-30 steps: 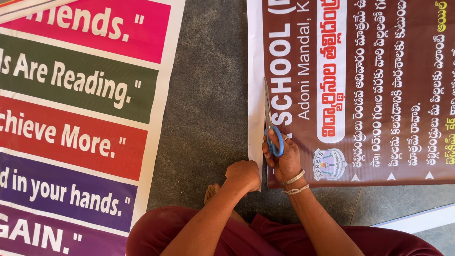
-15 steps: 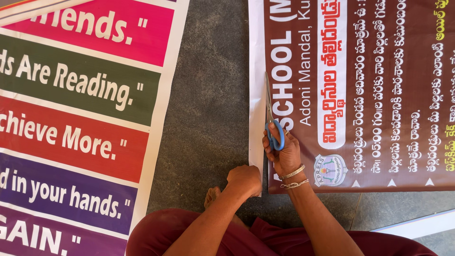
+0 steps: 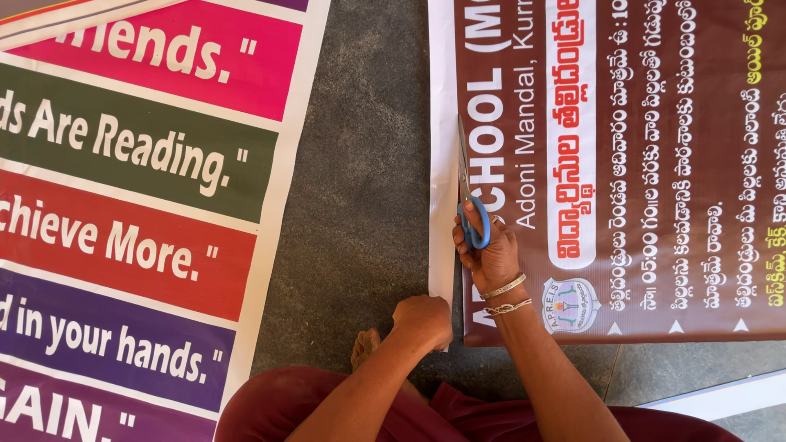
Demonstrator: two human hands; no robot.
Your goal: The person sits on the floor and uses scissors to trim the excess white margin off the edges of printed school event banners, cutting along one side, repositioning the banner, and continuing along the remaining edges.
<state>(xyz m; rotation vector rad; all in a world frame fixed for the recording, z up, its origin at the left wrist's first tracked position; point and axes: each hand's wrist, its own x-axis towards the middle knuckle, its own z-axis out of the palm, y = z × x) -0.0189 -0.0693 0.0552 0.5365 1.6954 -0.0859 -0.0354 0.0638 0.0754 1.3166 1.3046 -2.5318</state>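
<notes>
My right hand (image 3: 491, 254) grips blue-handled scissors (image 3: 467, 184), blades pointing away from me along the left side of a brown printed banner (image 3: 639, 164). The blades run on the line between the brown print and the banner's white margin strip (image 3: 443, 164). My left hand (image 3: 422, 321) is closed on the near end of that white strip, close to my body. Two thin bangles sit on my right wrist.
A large multicoloured striped banner (image 3: 139, 213) lies on the left. Grey stone floor (image 3: 360, 205) runs between the two banners. My bare toes (image 3: 366, 348) and maroon-clothed knees are at the bottom. A white banner edge (image 3: 720, 397) shows at the lower right.
My right hand and the scissors have advanced further up along the brown banner's left side. My left hand stays on the white strip's near end.
</notes>
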